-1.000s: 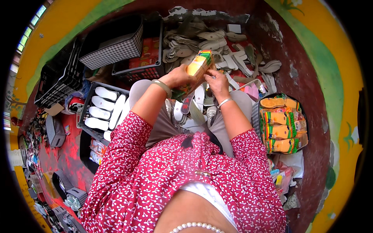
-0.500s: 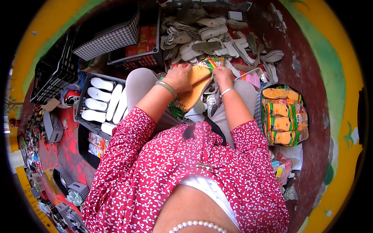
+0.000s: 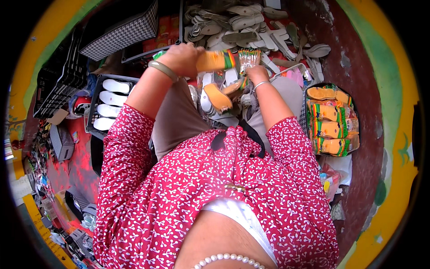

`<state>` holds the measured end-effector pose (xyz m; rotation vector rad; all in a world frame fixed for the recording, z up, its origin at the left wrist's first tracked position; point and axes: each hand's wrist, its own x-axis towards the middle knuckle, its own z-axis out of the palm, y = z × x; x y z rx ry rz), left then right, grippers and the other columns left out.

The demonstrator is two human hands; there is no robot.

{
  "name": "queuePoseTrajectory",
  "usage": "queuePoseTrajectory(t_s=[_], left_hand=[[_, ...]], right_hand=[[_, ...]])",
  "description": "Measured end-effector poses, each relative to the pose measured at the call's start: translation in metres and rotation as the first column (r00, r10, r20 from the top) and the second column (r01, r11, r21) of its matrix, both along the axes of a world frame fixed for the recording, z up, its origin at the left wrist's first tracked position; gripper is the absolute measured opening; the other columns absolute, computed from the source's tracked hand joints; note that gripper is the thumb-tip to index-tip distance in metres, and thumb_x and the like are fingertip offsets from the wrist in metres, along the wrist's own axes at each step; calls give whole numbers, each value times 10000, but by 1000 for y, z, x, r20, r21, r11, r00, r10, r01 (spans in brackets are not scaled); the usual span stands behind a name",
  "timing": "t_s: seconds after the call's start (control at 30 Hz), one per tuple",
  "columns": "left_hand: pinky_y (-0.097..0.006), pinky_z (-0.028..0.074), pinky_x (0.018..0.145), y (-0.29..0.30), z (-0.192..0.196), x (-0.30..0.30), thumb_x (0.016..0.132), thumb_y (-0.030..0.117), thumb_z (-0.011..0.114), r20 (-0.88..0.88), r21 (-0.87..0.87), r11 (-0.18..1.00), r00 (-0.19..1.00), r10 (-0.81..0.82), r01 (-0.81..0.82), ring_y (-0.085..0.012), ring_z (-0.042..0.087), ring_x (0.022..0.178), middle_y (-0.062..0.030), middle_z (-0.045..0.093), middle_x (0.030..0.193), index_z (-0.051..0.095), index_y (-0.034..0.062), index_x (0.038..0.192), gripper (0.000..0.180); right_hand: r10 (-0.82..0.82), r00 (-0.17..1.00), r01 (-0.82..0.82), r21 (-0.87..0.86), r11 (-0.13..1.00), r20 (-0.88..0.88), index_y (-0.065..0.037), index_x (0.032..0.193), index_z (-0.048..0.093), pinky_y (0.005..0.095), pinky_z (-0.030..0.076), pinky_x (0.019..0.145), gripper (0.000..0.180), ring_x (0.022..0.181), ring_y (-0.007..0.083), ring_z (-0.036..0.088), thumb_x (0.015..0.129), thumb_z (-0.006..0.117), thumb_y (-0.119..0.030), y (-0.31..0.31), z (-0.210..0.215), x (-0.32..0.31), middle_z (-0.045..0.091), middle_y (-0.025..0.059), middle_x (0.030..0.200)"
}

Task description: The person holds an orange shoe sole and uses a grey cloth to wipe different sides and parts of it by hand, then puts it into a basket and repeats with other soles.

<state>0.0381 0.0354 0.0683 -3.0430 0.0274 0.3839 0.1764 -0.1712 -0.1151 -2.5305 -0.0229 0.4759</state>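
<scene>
My left hand (image 3: 182, 59) is closed round a packet of orange insoles (image 3: 214, 61) with a green-and-red striped edge, raised above my knee. The packet's far end stretches to the right, close to a clear, glinting plastic wrapper (image 3: 249, 58). My right hand (image 3: 258, 75) pinches the lower end of that wrapper; its fingertips are partly hidden. Between my legs lies a loose-looking orange insole (image 3: 218, 97), tilted, with another orange piece (image 3: 234, 86) beside it and white insoles beneath.
A heap of grey and white insoles (image 3: 244, 36) lies ahead. To the left stands a black crate (image 3: 93, 123) of white insoles; to the right, a basket (image 3: 354, 145) of packed orange insoles. A black crate (image 3: 134, 54) and a houndstooth bin (image 3: 118, 33) stand at the far left.
My left hand has moved up and left, carrying the packet away from my right hand. The orange insole between my legs now shows apart from the hands. My right hand has barely shifted.
</scene>
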Motion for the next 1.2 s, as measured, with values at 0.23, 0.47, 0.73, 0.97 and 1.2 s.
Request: queuePoseTrajectory(t_s=[0.23,0.47,0.73,0.97,1.2], left_hand=[[-368,458,845,20,-9,13,573,251,714,189,-636,756,920,344,-152,-336,580,990,-200,599,986,497,33,1191,690],[-281,455,519,-4,-49,23,721,249,689,-415,-909,-129,893,173,-397,-130,533,591,-41,545,744,549,31,978,365],[-427,522,803,-22,-72,12,810,314,571,-579,-603,-698,814,48,-387,-283,595,984,-184,560,1090,461,-29,1182,518],[-517,437,933,-24,-64,4,813,348,491,-243,-336,-903,951,-191,-267,-381,424,1211,-271,364,1328,229,-27,1373,723],[-524,358,1000,-45,-57,-6,829,375,476,-213,-237,-962,973,-85,-136,-350,359,1271,-216,358,1370,304,14,1374,676]], right_hand=[[-113,993,114,-34,993,26,-28,947,667,383,463,846,339,975,352,595,688,597,-236,5,-15,18,622,204,1025],[-253,964,230,751,619,-86,31,796,651,342,480,631,200,674,235,614,718,603,-147,-18,-32,37,645,131,740],[80,834,551,830,-82,-546,-14,894,574,407,513,784,180,840,311,623,807,615,-165,-58,68,8,638,174,863],[183,845,534,784,-316,-502,0,949,569,452,434,939,202,986,313,568,780,630,-91,-85,100,-7,606,178,984],[-11,965,247,925,-290,-261,-28,1121,499,435,421,952,275,1051,302,553,874,550,-139,-71,151,-41,574,201,1115]])
